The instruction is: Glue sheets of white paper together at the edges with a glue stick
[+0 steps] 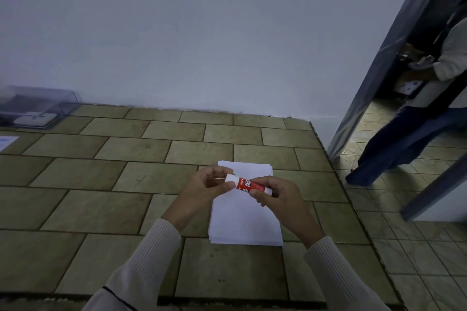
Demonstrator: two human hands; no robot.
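Roughly crosswise glue stick; cap leftward

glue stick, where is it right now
Head view, right of centre: the glue stick is held over the paper stack, left hand at its white cap, right hand round its red body.

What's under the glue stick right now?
A stack of white paper on the tiled table, below the glue stick held by the left hand and right hand. The hands hide part of the stack.
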